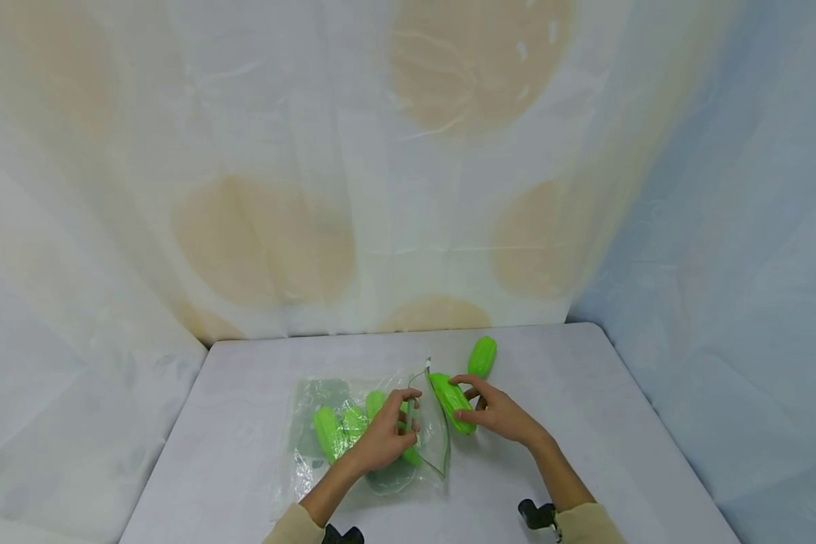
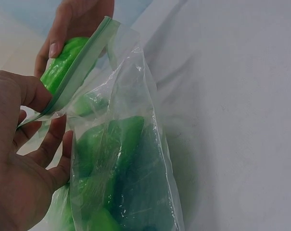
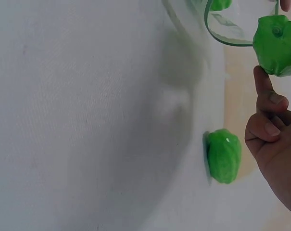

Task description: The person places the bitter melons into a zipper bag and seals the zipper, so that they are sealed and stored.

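Note:
A clear zip bag (image 1: pixel 323 393) with a green-edged mouth lies on the table, and several bright green ridged gourds (image 1: pixel 329 432) are inside it. My left hand (image 1: pixel 383 438) pinches the zip edge between thumb and fingers, and the bag's mouth gapes to the right. At that mouth, my right hand (image 1: pixel 506 418) grips another green gourd (image 1: pixel 452 404) by thumb and fingertips. In the left wrist view the held gourd (image 2: pixel 63 65) is partly behind the zip strip (image 2: pixel 80 67). The right wrist view shows its blunt end at the bag's rim (image 3: pixel 222 38).
One more green gourd (image 1: pixel 483 355) lies on the white table (image 1: pixel 585 423), just beyond my right hand. Patterned curtains (image 1: pixel 265 242) hang behind the table and along both sides.

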`<act>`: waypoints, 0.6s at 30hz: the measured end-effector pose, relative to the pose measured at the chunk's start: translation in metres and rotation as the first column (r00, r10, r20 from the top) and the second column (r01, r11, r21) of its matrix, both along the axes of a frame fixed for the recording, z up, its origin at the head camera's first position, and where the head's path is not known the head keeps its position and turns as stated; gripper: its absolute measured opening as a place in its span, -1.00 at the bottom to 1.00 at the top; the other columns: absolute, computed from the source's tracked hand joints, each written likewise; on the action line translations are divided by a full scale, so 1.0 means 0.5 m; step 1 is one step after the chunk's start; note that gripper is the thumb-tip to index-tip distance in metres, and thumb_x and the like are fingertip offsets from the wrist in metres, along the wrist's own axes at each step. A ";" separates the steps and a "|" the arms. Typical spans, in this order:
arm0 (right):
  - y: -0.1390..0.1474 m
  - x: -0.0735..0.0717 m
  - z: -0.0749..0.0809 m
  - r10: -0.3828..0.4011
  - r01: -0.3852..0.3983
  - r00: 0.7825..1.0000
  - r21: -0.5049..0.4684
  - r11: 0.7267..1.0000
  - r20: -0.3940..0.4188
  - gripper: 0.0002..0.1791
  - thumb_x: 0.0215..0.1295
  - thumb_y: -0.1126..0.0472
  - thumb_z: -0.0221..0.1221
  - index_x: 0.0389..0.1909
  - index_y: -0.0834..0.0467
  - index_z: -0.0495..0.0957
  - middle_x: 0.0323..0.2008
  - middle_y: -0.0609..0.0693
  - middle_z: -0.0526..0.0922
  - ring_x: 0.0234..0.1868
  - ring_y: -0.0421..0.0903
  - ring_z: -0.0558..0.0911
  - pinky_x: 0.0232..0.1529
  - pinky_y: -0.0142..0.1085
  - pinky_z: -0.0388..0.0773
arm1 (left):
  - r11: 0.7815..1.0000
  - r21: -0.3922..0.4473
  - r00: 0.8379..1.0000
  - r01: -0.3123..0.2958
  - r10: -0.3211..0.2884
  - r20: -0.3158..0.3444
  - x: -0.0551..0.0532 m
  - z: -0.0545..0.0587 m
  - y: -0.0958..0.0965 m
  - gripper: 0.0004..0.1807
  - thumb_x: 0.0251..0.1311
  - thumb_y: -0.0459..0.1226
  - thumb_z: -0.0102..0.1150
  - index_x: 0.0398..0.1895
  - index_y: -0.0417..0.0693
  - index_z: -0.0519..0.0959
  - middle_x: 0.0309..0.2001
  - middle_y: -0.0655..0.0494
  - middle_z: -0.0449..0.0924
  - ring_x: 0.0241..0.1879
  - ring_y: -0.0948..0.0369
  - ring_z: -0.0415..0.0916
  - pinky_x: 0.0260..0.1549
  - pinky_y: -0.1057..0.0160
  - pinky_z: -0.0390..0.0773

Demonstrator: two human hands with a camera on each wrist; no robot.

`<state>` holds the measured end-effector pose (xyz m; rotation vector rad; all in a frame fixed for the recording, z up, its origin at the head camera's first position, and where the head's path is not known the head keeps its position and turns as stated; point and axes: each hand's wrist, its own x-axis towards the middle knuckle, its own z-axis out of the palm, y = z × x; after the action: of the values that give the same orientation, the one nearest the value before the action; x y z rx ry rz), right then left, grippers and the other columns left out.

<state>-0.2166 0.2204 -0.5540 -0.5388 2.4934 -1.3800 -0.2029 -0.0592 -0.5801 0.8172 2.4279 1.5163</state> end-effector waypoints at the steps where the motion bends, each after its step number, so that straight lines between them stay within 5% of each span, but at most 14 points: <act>1: -0.001 0.000 0.000 0.007 -0.007 1.000 -0.001 1.000 0.001 -0.36 0.28 -0.06 0.34 0.36 -0.19 0.38 0.02 0.13 0.60 -0.32 -0.04 0.54 -0.30 -0.22 0.50 | 1.000 0.000 1.000 0.001 -0.001 -0.006 -0.001 0.000 0.000 -0.27 0.20 -0.46 0.16 0.41 0.15 0.22 0.20 -0.13 0.38 -0.14 0.21 0.49 -0.25 0.29 0.59; 11: -0.021 0.003 -0.003 0.038 -0.038 0.998 -0.007 0.999 0.040 -0.37 0.30 -0.04 0.32 0.37 -0.22 0.37 0.07 0.11 0.58 -0.22 0.00 0.56 -0.25 -0.16 0.49 | 1.000 -0.028 1.000 -0.005 0.005 -0.008 -0.001 0.004 0.003 -0.28 0.22 -0.44 0.17 0.45 -0.01 0.20 0.21 -0.09 0.39 -0.12 0.21 0.49 -0.23 0.30 0.58; 18: -0.032 0.000 -0.006 0.038 -0.039 0.999 0.029 0.999 0.033 -0.37 0.29 -0.10 0.31 0.36 -0.29 0.36 0.05 0.10 0.59 -0.22 -0.04 0.56 -0.26 -0.16 0.49 | 1.000 -0.031 1.000 -0.005 0.005 0.000 -0.002 0.004 0.003 -0.26 0.20 -0.44 0.17 0.45 0.06 0.20 0.21 -0.04 0.39 -0.10 0.21 0.49 -0.22 0.29 0.59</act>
<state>-0.2167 0.2043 -0.5568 -0.5508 2.4611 -1.3253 -0.2041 -0.0576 -0.5781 0.8060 2.4481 1.4770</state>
